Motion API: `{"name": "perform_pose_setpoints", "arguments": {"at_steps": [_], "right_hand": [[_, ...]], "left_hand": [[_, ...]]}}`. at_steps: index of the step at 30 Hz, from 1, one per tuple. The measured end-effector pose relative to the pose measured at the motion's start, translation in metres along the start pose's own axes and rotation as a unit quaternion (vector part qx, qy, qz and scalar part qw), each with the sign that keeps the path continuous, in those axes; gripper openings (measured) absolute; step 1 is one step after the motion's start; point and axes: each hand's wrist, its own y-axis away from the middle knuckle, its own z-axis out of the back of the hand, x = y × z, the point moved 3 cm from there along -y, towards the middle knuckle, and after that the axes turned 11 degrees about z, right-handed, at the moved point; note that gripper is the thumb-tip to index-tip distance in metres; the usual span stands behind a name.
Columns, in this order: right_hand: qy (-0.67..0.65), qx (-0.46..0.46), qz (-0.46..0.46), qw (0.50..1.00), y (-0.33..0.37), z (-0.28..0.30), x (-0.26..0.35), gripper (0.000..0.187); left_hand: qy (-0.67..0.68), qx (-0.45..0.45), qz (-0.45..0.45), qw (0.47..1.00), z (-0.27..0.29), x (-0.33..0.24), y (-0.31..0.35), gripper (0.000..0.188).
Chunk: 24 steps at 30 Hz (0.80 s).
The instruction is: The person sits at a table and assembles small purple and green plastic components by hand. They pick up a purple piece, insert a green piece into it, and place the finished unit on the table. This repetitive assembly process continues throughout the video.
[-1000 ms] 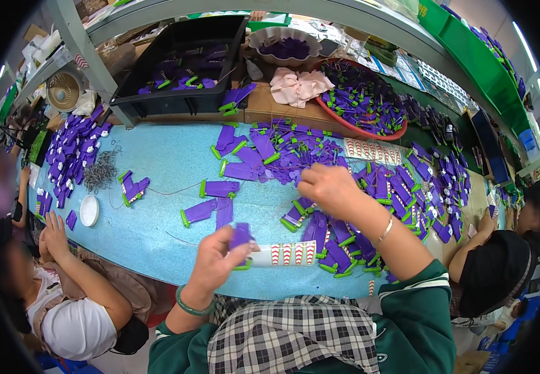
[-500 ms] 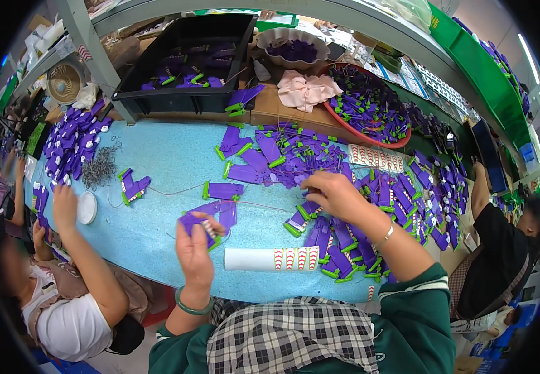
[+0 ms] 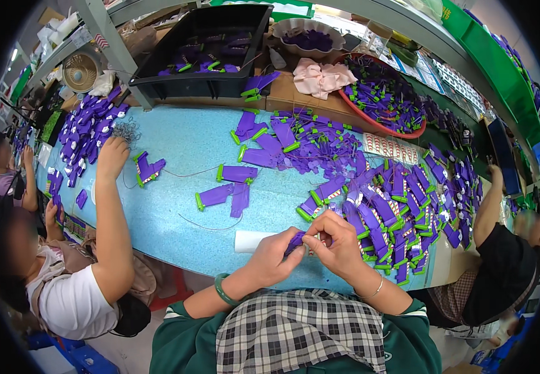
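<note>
A pale blue counter spreads across the middle, with a co-worker in a white top at its left side and another in black at the right. Along the far edge stands a black tray containing purple and green pieces; to its right, a red basin is filled with more of them. A broad heap of purple, green-ended pieces covers the counter's right part, and a smaller purple and white heap lies at the far left. Between tray and basin sit a pale scalloped bowl with purple contents and, just in front of it, a crumpled pink cloth. A sheet of red-and-white stickers lies in front of the basin. Near the front edge, the left grip is closed around a small purple piece, held in front of the plaid apron. The right grip pinches at the piece's right end, thumb and forefinger together; the fingers hide exactly which part they clasp. A white strip lies flat just beside the left grip, partly covered by it. The white-topped co-worker's hand is at a tangle of grey wire bits. Thinnest of all, a dark thread curves over the blue surface left of the strip.
</note>
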Motion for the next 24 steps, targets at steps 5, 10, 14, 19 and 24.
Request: {"name": "perform_pose_setpoints", "arguments": {"at_steps": [5, 10, 14, 19, 24], "right_hand": [[0.02, 0.004, 0.022, 1.0, 0.003, -0.002, 0.003, 0.015], [-0.048, 0.023, -0.028, 0.998, 0.011, -0.009, -0.009, 0.011], [-0.065, 0.047, -0.089, 0.993, 0.011, -0.013, -0.013, 0.016], [-0.042, 0.1, -0.084, 0.991, 0.001, 0.007, -0.027, 0.014], [0.065, 0.123, -0.08, 0.987, -0.04, 0.102, -0.048, 0.014]], "left_hand": [[-0.052, -0.007, -0.019, 0.998, -0.006, 0.008, 0.002, 0.017], [-0.019, 0.023, 0.017, 0.999, -0.008, 0.006, 0.005, 0.022], [0.065, 0.051, 0.073, 0.994, -0.012, 0.017, 0.006, 0.024], [0.007, 0.084, 0.088, 0.993, -0.006, 0.011, -0.004, 0.023], [-0.282, -0.223, -0.071, 0.931, 0.081, 0.008, -0.015, 0.033]]}}
